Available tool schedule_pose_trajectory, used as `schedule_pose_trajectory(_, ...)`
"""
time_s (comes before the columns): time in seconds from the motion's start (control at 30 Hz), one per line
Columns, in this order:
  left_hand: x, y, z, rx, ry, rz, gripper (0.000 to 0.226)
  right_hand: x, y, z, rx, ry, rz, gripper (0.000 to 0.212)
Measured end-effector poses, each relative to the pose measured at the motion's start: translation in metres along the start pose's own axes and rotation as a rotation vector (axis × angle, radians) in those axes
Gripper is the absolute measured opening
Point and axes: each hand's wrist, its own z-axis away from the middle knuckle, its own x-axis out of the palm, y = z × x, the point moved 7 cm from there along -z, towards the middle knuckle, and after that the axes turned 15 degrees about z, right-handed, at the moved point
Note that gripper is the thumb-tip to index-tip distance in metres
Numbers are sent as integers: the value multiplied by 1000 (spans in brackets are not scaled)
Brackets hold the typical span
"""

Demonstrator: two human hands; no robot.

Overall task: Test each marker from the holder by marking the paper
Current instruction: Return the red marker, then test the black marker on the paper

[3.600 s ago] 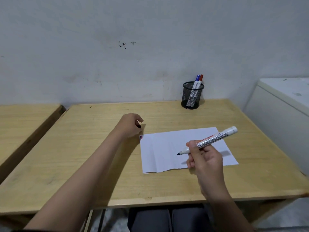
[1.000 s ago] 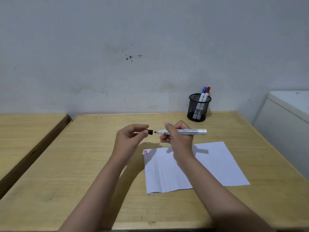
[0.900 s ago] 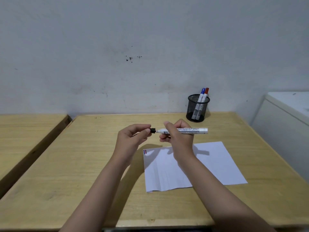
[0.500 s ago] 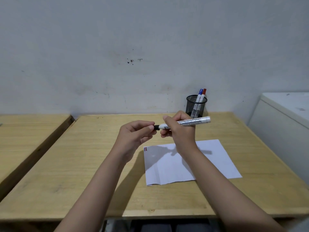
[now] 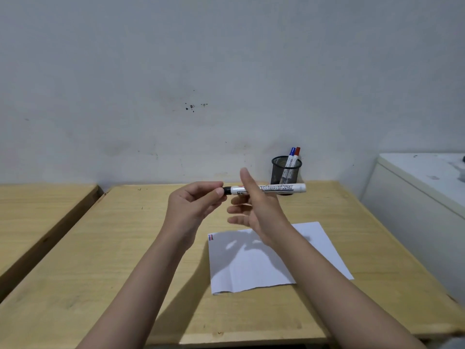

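Note:
A white board marker [image 5: 276,188] with a black cap is held level above the table. My left hand [image 5: 193,205] pinches it at the capped end. My right hand [image 5: 259,210] is in front of the marker's barrel, thumb up and fingers spread apart, not clasping it. Below the hands a white sheet of paper [image 5: 251,268] lies flat on the wooden table [image 5: 125,248]. A black mesh holder [image 5: 285,172] stands at the back by the wall with a blue marker [image 5: 292,152] and a red marker [image 5: 297,151] in it.
A second wooden table [image 5: 37,210] stands to the left across a narrow gap. A white cabinet [image 5: 415,197] sits close on the right. A grey wall rises directly behind the table.
The cap went back onto the marker's tip. My right hand has since let go of the barrel and spread its fingers, while my left hand keeps the capped end.

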Motion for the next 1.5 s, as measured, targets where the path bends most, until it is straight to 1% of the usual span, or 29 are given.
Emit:
schedule_pose_trajectory(0.03, -1, 5, -3, 59, 30, -41, 14, 1, 4, 2, 85, -93, 54, 50)
schedule_pose_trajectory(0.07, -1, 8, -7, 114, 57, -97, 15, 0, 6, 5, 108, -154, 136, 51)
schedule_pose_trajectory(0.1, -1, 11, -10, 161, 79, -162, 16, -3, 3, 7, 69, -171, 217, 44)
schedule_pose_trajectory(0.13, 1, 13, -13, 197, 89, -227, 16, -9, -5, 8, -29, -134, 289, 33)
schedule_pose_trajectory(0.17, 5, 14, -16, 221, 90, -281, 15, -19, -17, 9, -157, -47, 351, 24)
schedule_pose_trajectory(0.2, 9, 14, -19, 233, 86, -320, 15, -31, -31, 11, -301, 75, 433, 19)
schedule_pose_trajectory(0.23, 15, 12, -23, 235, 80, -347, 14, -43, -42, 11, -423, 198, 543, 18)
schedule_pose_trajectory(0.27, 21, 11, -27, 232, 71, -372, 13, -52, -50, 11, -509, 284, 662, 16)
schedule_pose_trajectory(0.33, 35, 7, -33, 225, 45, -411, 12, -61, -58, 7, -604, 339, 827, 15)
schedule_pose_trajectory(0.47, 65, -4, -51, 221, -22, -402, 13, -76, -60, -5, -695, 349, 854, 14)
schedule_pose_trajectory(0.57, 85, -16, -73, 219, -63, -400, 14, -94, -65, -21, -718, 372, 856, 27)
schedule_pose_trajectory(0.67, 97, -34, -104, 233, -66, -455, 19, -127, -81, -43, -755, 513, 848, 43)
schedule_pose_trajectory(0.73, 101, -50, -125, 249, -71, -544, 23, -156, -96, -61, -739, 632, 768, 44)
schedule_pose_trajectory(0.83, 106, -84, -156, 235, -125, -741, 35, -194, -114, -90, -684, 784, 677, 38)
schedule_pose_trajectory(0.93, 112, -121, -181, 190, -180, -873, 48, -214, -117, -122, -643, 864, 676, 36)
schedule_pose_trajectory(1.0, 116, -138, -192, 173, -192, -919, 51, -217, -109, -145, -597, 844, 727, 35)
schedule_pose_trajectory(1.1, 119, -151, -199, 204, -174, -938, 46, -214, -87, -173, -501, 747, 856, 36)
schedule_pose_trajectory(1.17, 118, -155, -202, 229, -147, -903, 47, -212, -69, -186, -432, 684, 921, 36)
schedule_pose_trajectory(1.3, 114, -158, -203, 246, -131, -848, 52, -215, -35, -201, -301, 616, 986, 37)
schedule_pose_trajectory(1.4, 113, -160, -203, 245, -125, -864, 53, -214, -19, -203, -270, 585, 1037, 37)
schedule_pose_trajectory(1.43, 114, -160, -202, 230, -123, -880, 52, -213, -17, -203, -264, 569, 1046, 40)
schedule_pose_trajectory(1.5, 118, -158, -199, 231, -136, -948, 48, -210, -16, -199, -250, 553, 1054, 51)
